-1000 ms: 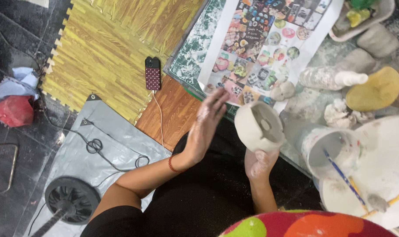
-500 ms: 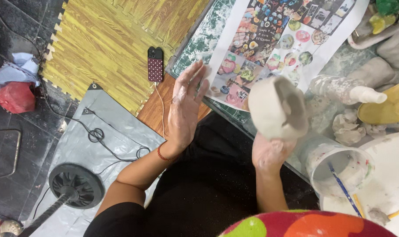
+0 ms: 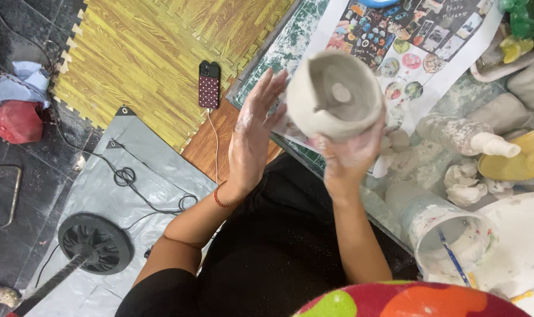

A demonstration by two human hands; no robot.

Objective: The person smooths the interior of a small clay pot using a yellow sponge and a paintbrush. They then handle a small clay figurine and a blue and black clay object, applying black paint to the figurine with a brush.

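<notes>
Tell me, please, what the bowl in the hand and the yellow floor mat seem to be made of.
The bowl looks like unfired grey clay: matte, uneven walls, and pale smears on the right hand holding it. The floor mat seems foam with a printed wood-grain finish; its toothed interlocking edges suggest this.

right hand (image 3: 348,157) palm hidden under clay pot (image 3: 336,94), yellow sponge (image 3: 516,159) cut off by edge

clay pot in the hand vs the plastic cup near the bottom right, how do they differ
The clay pot is opaque pale grey, thick-walled and rounded; the plastic cup is see-through, thin-walled and smeared with white.
The clay pot is held up off the table in the right hand, tipped so its opening faces the camera; the plastic cup stands on the table.
The clay pot holds nothing loose; the plastic cup holds a blue-handled brush.
Both are open-topped vessels.
</notes>
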